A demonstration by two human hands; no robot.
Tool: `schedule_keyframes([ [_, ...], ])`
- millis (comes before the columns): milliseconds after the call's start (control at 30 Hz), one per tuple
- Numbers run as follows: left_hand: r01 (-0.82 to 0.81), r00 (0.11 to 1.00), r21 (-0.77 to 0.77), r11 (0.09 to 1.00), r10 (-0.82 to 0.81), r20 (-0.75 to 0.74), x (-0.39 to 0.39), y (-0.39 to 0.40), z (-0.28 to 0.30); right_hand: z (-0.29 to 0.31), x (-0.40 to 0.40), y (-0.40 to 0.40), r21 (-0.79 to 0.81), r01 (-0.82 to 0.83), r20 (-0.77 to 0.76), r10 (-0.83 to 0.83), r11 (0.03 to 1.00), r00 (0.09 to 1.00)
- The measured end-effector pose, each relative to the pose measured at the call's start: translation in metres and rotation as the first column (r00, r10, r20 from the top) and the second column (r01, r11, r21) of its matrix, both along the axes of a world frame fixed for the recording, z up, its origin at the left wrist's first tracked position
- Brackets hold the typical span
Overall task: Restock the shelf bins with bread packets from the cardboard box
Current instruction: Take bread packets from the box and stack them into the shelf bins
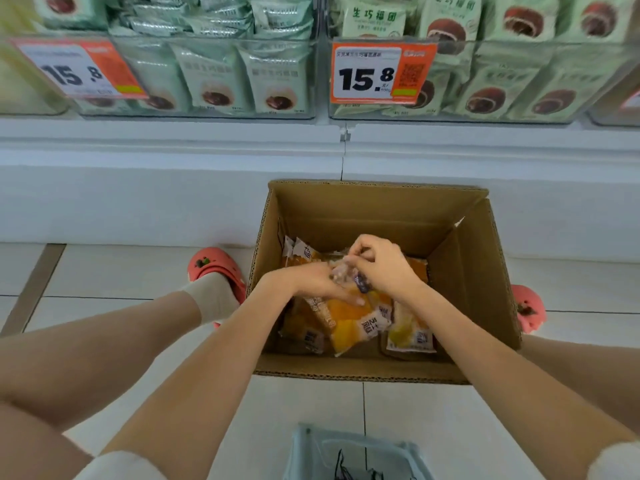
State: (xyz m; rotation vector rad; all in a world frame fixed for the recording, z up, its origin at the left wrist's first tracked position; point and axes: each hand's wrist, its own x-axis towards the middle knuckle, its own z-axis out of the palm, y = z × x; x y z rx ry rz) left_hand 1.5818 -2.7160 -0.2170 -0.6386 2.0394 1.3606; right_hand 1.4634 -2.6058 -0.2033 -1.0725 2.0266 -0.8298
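Observation:
An open cardboard box (478, 271) stands on the floor below the shelf, with several orange and yellow bread packets (353, 323) lying in its bottom. Both hands are down inside it. My left hand (308, 280) lies palm up under a clear packet (346, 271). My right hand (384, 261) pinches that same packet from above with curled fingers. Two clear shelf bins (214, 112) (485, 116) above hold green packets of chocolate buns.
Orange price tags reading 15.8 (377, 74) (79, 71) hang on the bin fronts. The white shelf base (173, 168) runs behind the box. Pink shoes (214, 268) (528, 306) flank the box. A pale plastic container (356, 455) sits on the tiles near me.

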Motion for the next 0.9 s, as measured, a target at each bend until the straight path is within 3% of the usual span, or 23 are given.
schedule_keyframes([
  [133, -0.17, 0.969, 0.057, 0.984, 0.177, -0.171, 0.003, 0.001, 0.032, 0.057, -0.015, 0.002, -0.114, -0.021, 0.018, 0.023, 0.993, 1.0],
  [233, -0.409, 0.856, 0.198, 0.891, 0.449, -0.255, 0.015, -0.004, 0.059, 0.097, -0.025, 0.011, -0.2, 0.181, 0.275, -0.122, 0.963, 0.954],
  [333, -0.552, 0.616, 0.562, 0.616, 0.755, -0.223, 0.027, -0.014, 0.077, 0.127, -0.033, 0.028, -0.242, 0.398, 0.428, -0.271, 0.885, 0.862],
  [433, -0.481, 0.388, 0.824, 0.298, 0.916, -0.105, 0.025, -0.016, 0.099, 0.149, -0.024, 0.039, -0.187, 0.328, 0.52, -0.19, 0.926, 0.833],
  [533, -0.325, 0.327, 0.925, 0.196, 0.941, -0.084, 0.008, -0.007, 0.127, 0.184, -0.007, 0.032, -0.221, 0.247, 0.535, -0.094, 0.944, 0.84],
  [600, -0.285, 0.305, 0.94, 0.189, 0.947, -0.098, -0.001, 0.0, 0.148, 0.213, -0.002, 0.026, -0.279, 0.219, 0.453, -0.073, 0.935, 0.888],
  [667, -0.312, 0.278, 0.915, 0.254, 0.946, -0.168, -0.01, 0.004, 0.175, 0.241, -0.005, 0.023, -0.325, 0.142, 0.27, -0.052, 0.935, 0.962],
  [800, -0.396, 0.283, 0.762, 0.512, 0.857, -0.43, -0.026, 0.001, 0.245, 0.289, -0.029, 0.018, -0.403, 0.074, 0.033, -0.067, 0.912, 0.997],
  [900, -0.465, 0.266, 0.574, 0.674, 0.725, -0.636, -0.04, -0.012, 0.305, 0.33, -0.051, 0.01, -0.474, 0.103, 0.055, -0.087, 0.875, 0.995],
])
